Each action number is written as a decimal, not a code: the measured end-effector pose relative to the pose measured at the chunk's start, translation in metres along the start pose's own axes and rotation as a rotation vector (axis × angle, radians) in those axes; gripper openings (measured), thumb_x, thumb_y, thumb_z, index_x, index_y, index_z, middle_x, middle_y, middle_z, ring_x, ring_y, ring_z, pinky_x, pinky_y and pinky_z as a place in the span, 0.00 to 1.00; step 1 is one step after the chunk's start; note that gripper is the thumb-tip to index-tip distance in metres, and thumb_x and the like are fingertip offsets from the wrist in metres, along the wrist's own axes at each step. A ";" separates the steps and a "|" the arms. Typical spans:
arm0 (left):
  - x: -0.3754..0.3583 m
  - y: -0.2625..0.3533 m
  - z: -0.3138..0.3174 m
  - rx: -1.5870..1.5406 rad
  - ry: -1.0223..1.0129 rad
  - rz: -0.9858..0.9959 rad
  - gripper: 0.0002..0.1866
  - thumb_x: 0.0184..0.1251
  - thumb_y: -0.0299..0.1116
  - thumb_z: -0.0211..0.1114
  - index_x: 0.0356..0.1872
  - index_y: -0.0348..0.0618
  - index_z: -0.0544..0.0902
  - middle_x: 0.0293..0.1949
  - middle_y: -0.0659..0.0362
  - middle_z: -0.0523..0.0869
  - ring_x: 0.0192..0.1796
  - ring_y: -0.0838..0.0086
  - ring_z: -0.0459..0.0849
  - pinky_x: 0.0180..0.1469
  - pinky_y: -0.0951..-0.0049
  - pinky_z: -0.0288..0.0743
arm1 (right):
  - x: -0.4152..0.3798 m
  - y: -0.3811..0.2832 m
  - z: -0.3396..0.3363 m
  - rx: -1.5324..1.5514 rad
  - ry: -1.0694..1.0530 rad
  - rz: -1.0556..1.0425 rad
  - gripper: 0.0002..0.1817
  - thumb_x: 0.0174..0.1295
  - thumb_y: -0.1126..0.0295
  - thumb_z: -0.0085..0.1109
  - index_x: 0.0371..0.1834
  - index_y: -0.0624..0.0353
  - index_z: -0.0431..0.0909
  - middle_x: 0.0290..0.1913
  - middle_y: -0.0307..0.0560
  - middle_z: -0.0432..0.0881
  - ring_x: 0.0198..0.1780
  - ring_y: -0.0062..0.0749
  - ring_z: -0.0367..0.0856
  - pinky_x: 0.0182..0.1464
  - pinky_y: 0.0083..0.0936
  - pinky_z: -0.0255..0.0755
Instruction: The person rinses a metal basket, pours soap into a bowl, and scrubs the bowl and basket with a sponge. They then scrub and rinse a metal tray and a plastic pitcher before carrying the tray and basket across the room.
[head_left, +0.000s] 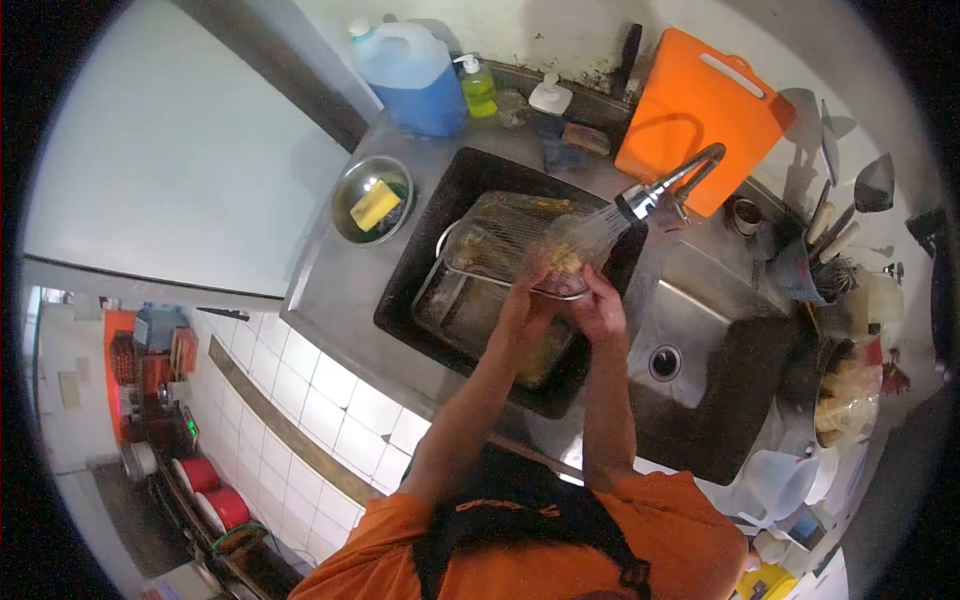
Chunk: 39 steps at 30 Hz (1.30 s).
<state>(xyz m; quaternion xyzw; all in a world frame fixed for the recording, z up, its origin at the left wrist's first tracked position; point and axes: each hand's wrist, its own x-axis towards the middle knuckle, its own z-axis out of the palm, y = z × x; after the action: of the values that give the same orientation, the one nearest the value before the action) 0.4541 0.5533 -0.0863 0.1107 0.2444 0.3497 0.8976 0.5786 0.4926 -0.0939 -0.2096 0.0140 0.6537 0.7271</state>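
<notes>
My left hand (528, 298) and my right hand (601, 306) grip opposite sides of a round metal-rimmed bowl (562, 294) over the left sink basin. Pale yellow bits (566, 262) show inside it, partly blurred by falling water. From the upper right, a chrome faucet (650, 198) sprays straight onto them. Below and left of my hands, a wire rack (497, 228) with yellowish scraps lies in the basin. A rectangular metal pan (437, 312) sits there too, partly hidden by the rack and my left arm.
Left of the basin stands a metal bowl (345, 222) holding a yellow sponge (375, 206). A blue-liquid jug (415, 85) and a green soap bottle (479, 92) line the back. An orange cutting board (690, 105) leans behind the faucet. The second basin (700, 300) lies right.
</notes>
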 end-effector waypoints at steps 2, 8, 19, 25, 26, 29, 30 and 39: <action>0.009 -0.002 -0.010 -0.067 -0.083 -0.029 0.21 0.69 0.33 0.62 0.61 0.40 0.75 0.57 0.56 0.82 0.58 0.69 0.81 0.63 0.66 0.75 | -0.009 -0.005 0.001 0.124 0.008 -0.048 0.23 0.72 0.65 0.52 0.64 0.68 0.67 0.60 0.54 0.78 0.60 0.44 0.77 0.65 0.38 0.69; -0.013 -0.007 -0.021 0.171 0.081 -0.135 0.21 0.69 0.35 0.63 0.61 0.43 0.73 0.50 0.59 0.84 0.50 0.69 0.83 0.55 0.67 0.77 | -0.013 -0.015 0.001 -0.175 0.144 -0.185 0.23 0.72 0.52 0.51 0.58 0.61 0.72 0.49 0.48 0.82 0.47 0.40 0.82 0.50 0.37 0.78; -0.003 0.028 -0.238 0.011 0.271 -0.036 0.29 0.74 0.47 0.58 0.69 0.44 0.67 0.61 0.51 0.74 0.63 0.56 0.74 0.57 0.46 0.73 | -0.001 -0.001 -0.038 -1.427 0.345 -0.070 0.23 0.72 0.57 0.55 0.58 0.67 0.75 0.49 0.45 0.82 0.49 0.33 0.81 0.54 0.31 0.74; -0.016 0.039 -0.230 -0.091 0.457 -0.149 0.29 0.73 0.35 0.59 0.73 0.44 0.64 0.64 0.50 0.72 0.64 0.55 0.73 0.62 0.50 0.71 | 0.013 -0.028 -0.052 -1.276 0.338 -0.337 0.23 0.72 0.66 0.55 0.66 0.66 0.70 0.60 0.55 0.78 0.61 0.37 0.78 0.64 0.30 0.69; -0.017 0.048 -0.223 0.003 0.469 -0.119 0.28 0.71 0.32 0.58 0.72 0.43 0.65 0.64 0.50 0.73 0.63 0.56 0.73 0.62 0.51 0.71 | 0.009 -0.021 -0.028 -0.962 0.315 -0.352 0.24 0.72 0.67 0.54 0.68 0.66 0.67 0.62 0.56 0.77 0.63 0.39 0.76 0.65 0.32 0.68; -0.031 0.089 -0.169 0.296 0.504 -0.032 0.28 0.67 0.22 0.57 0.69 0.42 0.68 0.62 0.51 0.75 0.61 0.58 0.75 0.62 0.54 0.72 | 0.001 -0.005 0.038 -0.537 0.221 -0.358 0.27 0.72 0.69 0.53 0.71 0.68 0.62 0.66 0.59 0.72 0.67 0.44 0.72 0.68 0.37 0.68; -0.035 0.104 -0.150 0.395 0.513 -0.006 0.28 0.66 0.19 0.57 0.68 0.42 0.69 0.62 0.51 0.75 0.61 0.59 0.76 0.62 0.55 0.72 | 0.001 -0.002 0.053 -0.483 0.190 -0.358 0.27 0.72 0.70 0.52 0.72 0.68 0.60 0.68 0.60 0.70 0.69 0.45 0.71 0.69 0.38 0.68; 0.018 0.350 -0.097 2.260 0.131 0.944 0.32 0.58 0.36 0.71 0.66 0.52 0.71 0.64 0.47 0.74 0.59 0.50 0.79 0.59 0.50 0.74 | 0.132 0.039 0.187 -1.027 0.025 -0.507 0.15 0.71 0.67 0.56 0.56 0.63 0.80 0.49 0.44 0.86 0.54 0.32 0.83 0.56 0.26 0.74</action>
<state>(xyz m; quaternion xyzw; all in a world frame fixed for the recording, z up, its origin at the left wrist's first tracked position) 0.2146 0.8245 -0.0467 0.8869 0.3907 0.2367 0.0681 0.5133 0.6800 0.0262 -0.5406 -0.3473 0.3792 0.6659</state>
